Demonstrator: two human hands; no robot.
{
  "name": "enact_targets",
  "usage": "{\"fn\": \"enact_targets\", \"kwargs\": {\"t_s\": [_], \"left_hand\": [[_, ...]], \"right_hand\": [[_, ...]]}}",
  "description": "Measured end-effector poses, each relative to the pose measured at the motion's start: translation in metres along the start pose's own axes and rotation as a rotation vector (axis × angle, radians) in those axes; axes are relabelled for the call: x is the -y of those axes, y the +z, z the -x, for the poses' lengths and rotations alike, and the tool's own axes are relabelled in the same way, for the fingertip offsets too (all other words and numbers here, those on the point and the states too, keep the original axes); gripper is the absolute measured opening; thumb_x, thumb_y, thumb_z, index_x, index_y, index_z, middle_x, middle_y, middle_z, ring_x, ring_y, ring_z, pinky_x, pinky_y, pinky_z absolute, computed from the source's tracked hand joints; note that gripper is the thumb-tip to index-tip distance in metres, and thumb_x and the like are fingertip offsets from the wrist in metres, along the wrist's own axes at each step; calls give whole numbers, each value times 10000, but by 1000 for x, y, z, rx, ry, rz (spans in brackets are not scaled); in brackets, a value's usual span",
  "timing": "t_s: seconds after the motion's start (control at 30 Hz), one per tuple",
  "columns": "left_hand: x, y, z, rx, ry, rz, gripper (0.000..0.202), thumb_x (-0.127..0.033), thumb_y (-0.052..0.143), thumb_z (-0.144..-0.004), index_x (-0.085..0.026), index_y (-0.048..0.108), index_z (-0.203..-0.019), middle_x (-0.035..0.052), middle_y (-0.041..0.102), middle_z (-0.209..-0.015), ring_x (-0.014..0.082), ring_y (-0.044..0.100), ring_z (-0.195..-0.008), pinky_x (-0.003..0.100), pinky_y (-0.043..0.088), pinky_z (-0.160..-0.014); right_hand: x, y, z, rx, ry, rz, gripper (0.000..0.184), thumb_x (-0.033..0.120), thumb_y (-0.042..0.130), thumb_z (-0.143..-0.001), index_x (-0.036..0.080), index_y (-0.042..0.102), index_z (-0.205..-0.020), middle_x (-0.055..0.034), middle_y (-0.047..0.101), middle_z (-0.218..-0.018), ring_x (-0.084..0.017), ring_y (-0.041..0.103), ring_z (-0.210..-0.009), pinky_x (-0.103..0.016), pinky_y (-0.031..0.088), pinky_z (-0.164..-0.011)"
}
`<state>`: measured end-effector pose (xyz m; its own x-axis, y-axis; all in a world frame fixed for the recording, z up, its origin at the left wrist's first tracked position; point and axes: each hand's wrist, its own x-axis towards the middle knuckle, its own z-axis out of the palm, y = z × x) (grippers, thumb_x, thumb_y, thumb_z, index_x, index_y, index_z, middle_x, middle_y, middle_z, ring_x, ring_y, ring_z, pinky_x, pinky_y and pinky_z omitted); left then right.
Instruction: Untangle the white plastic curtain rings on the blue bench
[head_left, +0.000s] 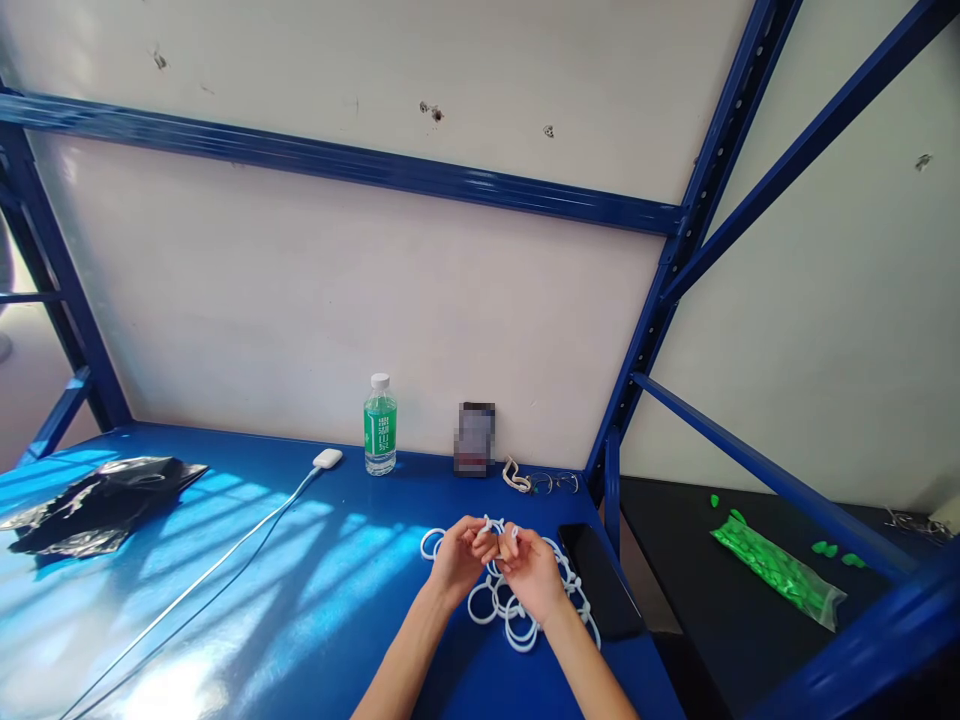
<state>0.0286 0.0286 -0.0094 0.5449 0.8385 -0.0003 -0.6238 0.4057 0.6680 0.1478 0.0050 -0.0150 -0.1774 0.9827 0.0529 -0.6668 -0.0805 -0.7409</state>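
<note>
My left hand (459, 560) and my right hand (531, 572) meet just above a blue table (315, 620). Both are closed in a pinch on one small white plastic ring (491, 527) held between the fingertips. Under and around the hands lies a pile of several white rings (501, 606), some linked together. The fingers hide part of the held ring.
A green-labelled water bottle (380, 425) stands by the back wall, next to a small dark box (475, 438) and glasses (553, 483). A white charger and cable (327, 459) run left. Black plastic bag (97, 505) far left. A dark phone (600, 580) lies right of the rings; a bag of green parts (776, 570) sits on the neighbouring black surface.
</note>
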Motion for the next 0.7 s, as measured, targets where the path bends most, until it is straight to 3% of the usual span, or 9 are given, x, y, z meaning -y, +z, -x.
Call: {"fn": "enact_targets", "kwargs": {"t_s": [0.13,0.23,0.33,0.4,0.53,0.6,0.7], "left_hand": [[-3,0,-1,-106,111,-111,374,-332,616,-641,-216,298,-481,-84,226,-461,83,295,-457,241,318,-534],[-7,-7,-1,-302,273,-424,316,-386,546,-680,-213,340,-515,-66,282,-492,110,345,-514,247,322,-567],[-11,-16,-1,-489,377,-712,294,-383,532,-710,-205,382,-531,-49,349,-508,126,351,-543,246,276,-562],[-11,-21,0,-617,455,-1042,273,-355,497,-761,-203,416,-548,-20,424,-531,166,412,-611,260,279,-585],[-7,-24,4,-821,484,-1747,239,-237,413,-842,-177,553,-658,76,584,-724,262,502,-857,323,328,-691],[-4,-23,6,-884,444,-1938,230,-192,402,-851,-159,600,-738,104,596,-831,278,511,-918,348,342,-728],[-2,-22,7,-913,427,-2053,211,-153,411,-843,-147,618,-800,115,580,-906,281,510,-959,369,359,-763]], "right_hand": [[3,1,1,-35,-63,185,249,367,673,-711,172,574,-591,10,479,-578,-104,383,-525,-237,337,-538],[8,0,4,-101,-216,696,187,363,587,-804,192,662,-813,-48,611,-803,-184,532,-748,-288,405,-681],[10,1,8,-159,-413,1232,172,271,526,-853,232,674,-932,-60,632,-987,-242,531,-976,-365,398,-864],[8,0,10,-143,-447,1461,199,209,495,-859,247,681,-919,-59,628,-1053,-260,506,-1052,-409,380,-913],[0,-4,11,-87,-379,1692,242,153,477,-863,247,699,-852,-51,633,-1119,-276,490,-1112,-451,377,-928],[-2,-6,10,-52,-371,1734,262,136,458,-878,245,696,-878,-45,649,-1095,-267,499,-1104,-461,367,-948],[-3,-7,9,-11,-382,1751,297,100,415,-895,235,679,-907,-39,668,-1034,-251,518,-1070,-468,355,-958]]}}
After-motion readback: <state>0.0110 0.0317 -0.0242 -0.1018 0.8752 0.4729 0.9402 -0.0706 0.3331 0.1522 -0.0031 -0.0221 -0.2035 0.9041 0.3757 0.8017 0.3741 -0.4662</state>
